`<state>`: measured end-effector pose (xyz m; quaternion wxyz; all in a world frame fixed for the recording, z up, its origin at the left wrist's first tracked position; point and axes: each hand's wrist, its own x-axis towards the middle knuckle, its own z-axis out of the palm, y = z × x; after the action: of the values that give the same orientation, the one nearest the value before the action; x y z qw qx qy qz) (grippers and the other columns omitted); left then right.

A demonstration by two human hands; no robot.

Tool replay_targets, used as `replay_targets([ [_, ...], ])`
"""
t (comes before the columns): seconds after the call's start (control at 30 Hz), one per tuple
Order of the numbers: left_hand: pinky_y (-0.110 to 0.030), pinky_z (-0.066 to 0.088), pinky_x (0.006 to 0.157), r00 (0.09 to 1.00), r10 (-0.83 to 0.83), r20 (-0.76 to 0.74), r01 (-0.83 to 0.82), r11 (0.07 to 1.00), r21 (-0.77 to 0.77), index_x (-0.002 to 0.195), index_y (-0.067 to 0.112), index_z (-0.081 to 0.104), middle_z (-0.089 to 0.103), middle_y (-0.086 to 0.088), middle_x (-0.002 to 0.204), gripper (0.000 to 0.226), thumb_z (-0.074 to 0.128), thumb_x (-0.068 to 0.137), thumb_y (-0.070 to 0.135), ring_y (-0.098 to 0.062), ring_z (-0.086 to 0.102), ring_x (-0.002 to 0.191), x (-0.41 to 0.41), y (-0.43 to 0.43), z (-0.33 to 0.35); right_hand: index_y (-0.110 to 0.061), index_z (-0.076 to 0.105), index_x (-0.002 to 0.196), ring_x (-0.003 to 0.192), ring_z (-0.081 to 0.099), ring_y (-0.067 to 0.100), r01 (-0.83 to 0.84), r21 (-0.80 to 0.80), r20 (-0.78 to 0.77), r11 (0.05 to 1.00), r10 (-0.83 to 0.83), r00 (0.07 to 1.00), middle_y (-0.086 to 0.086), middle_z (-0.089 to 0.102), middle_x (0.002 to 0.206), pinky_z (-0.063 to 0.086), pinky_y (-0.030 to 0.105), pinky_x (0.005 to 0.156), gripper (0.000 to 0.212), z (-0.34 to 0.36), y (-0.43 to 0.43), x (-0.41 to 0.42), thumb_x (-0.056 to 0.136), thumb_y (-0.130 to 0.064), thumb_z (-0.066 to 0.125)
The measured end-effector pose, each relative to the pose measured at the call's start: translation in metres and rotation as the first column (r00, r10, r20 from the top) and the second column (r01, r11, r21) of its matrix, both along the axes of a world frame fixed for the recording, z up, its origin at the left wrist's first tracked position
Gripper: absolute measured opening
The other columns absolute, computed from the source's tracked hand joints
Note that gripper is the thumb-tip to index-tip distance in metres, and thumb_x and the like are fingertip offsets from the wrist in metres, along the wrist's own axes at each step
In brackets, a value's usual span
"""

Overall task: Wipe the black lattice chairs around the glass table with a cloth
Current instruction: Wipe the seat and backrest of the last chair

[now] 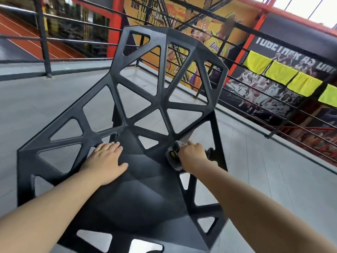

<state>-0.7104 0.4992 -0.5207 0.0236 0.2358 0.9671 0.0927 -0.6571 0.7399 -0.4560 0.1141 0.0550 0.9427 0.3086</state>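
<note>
1. A black plastic lattice chair (158, 105) with triangular openings fills the middle of the head view. It stands on a pale grey floor (45, 106), with its backrest pointing away from the person.
2. The left hand (107, 161) lies flat on the left part of the solid seat panel. Its fingers (113, 146) are straight and close together and the thumb is spread to the side. It holds nothing and only rests on the chair.
3. The right hand (193, 154) is on the right side of the seat, beside the chair's right edge struts. Its fingers (189, 143) are curled tightly round a crumpled grey cloth (176, 164).
4. The cloth is bunched under and to the left of the right hand and is pressed against the seat. A small yellow patch shows in its folds, and a dark bit sticks out on the hand's right side.
5. Both bare forearms reach in from the bottom corners of the frame.
6. A black metal railing (42, 33) with thin horizontal bars runs behind the chair.
7. Several bright yellow cloths (280, 73) hang in a row on the railing at the right, well apart from the chair.
8. Behind the railing are a yellow basketball mural (209, 33) and red beams (116, 19).
</note>
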Motion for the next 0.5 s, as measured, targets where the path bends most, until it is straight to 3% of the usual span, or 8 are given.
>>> replay_targets([
  [0.1,-0.029,0.001,0.117,1.000,-0.001,-0.002,0.001,1.000,-0.017,0.151,0.020,0.016,0.008,0.004,0.159,0.066,0.030,0.095,0.052,-0.014,0.005,0.145,0.003,-0.001,0.002,-0.018,0.061,0.109,0.115,0.044,0.022,-0.151,0.080,0.096,0.985,0.143,0.985,0.002,0.057,0.114,0.037,0.034,0.088,0.022,0.009,-0.006,0.020,0.090,-0.025,0.052],
  [0.3,-0.031,0.002,0.117,1.000,0.006,-0.015,-0.007,0.999,-0.047,0.151,0.019,0.016,0.008,0.002,0.159,0.066,0.029,0.095,0.052,-0.015,0.006,0.145,0.005,-0.001,0.005,-0.020,0.059,0.110,0.105,0.051,0.023,-0.207,0.113,0.237,0.972,0.176,0.956,0.002,0.060,0.111,0.042,0.035,0.084,0.023,0.029,-0.016,0.058,0.090,-0.026,0.049],
  [0.4,-0.032,0.002,0.117,1.000,-0.001,-0.027,-0.001,0.999,-0.052,0.150,0.017,0.017,0.010,0.000,0.159,0.066,0.029,0.095,0.051,-0.017,0.007,0.145,0.003,0.000,0.004,-0.024,0.059,0.107,0.103,0.048,0.022,-0.258,0.055,0.111,0.965,0.251,0.962,-0.001,0.059,0.107,0.037,0.033,0.076,0.021,0.039,-0.021,0.064,0.089,-0.027,0.051],
  [0.5,-0.033,0.003,0.117,0.999,-0.002,-0.038,0.000,0.999,-0.047,0.150,0.017,0.019,0.011,-0.001,0.159,0.066,0.030,0.095,0.052,-0.017,0.008,0.145,0.002,0.000,0.000,-0.031,0.058,0.113,0.105,0.044,0.022,-0.248,-0.100,-0.097,0.964,0.238,0.966,-0.004,0.059,0.111,0.037,0.034,0.081,0.029,0.033,-0.025,0.036,0.084,-0.027,0.053],
])
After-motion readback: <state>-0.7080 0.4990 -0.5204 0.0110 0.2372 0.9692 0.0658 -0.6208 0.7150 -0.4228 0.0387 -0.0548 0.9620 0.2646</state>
